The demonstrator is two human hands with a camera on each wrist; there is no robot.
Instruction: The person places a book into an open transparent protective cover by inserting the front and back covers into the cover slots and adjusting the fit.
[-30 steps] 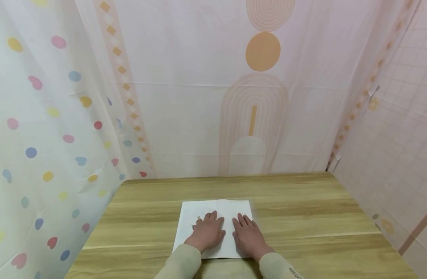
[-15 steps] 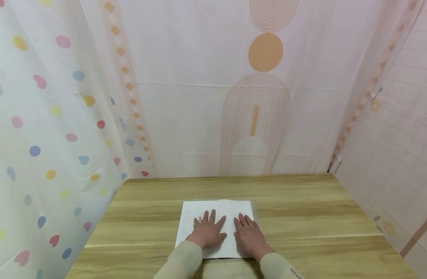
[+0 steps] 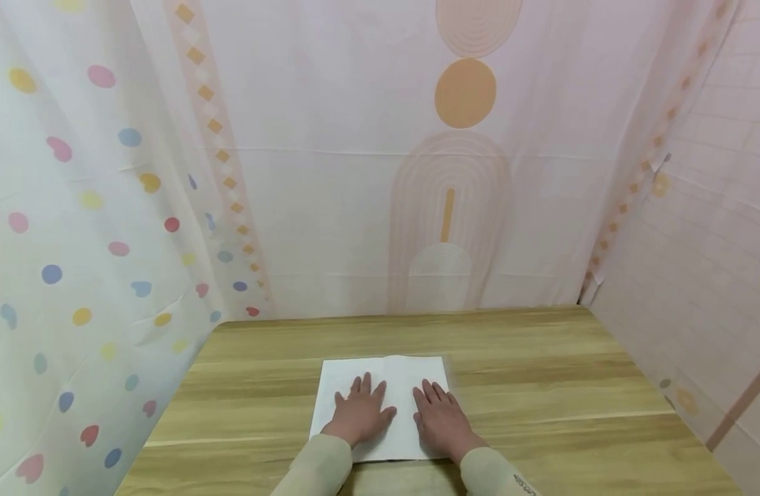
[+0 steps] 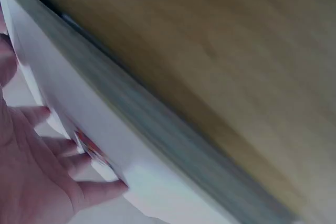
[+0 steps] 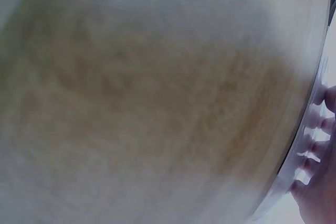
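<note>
Far left: a sheer curtain (image 3: pixel 76 262) printed with coloured dots and hearts hangs beside the table.
Table: a light wood-grain table (image 3: pixel 541 393) fills the lower part of the head view, its far edge meeting the hanging cloth.
White sheet: a white sheet (image 3: pixel 380 372) lies flat near the table's front edge, about midway across, with a faint vertical crease down its centre; in the left wrist view it shows as a pale band (image 4: pixel 94 114) against the wood.
Left hand: the left hand (image 3: pixel 357 413) rests palm down on the left half of the sheet, fingers straight and slightly spread, tips toward the far edge; the wrist view shows the same fingers (image 4: pixel 63 148) lying flat on the white surface, with a small reddish mark beside them that is too blurred to identify.
Right hand: the right hand (image 3: pixel 440 417) presses palm down on the right half, just beside the left and not touching it, fingers straight and a little apart; the right wrist view is heavily blurred, showing only fingertips (image 5: pixel 315 145) at the frame's edge.
Sleeves: pale green sleeves (image 3: pixel 320 468) cover both forearms at the bottom of the frame.
Back: a pinkish backdrop (image 3: pixel 460 172) with an orange disc and arch motifs hangs behind the table.
Far right: a pink grid-patterned cloth (image 3: pixel 714 241) closes off that side.
</note>
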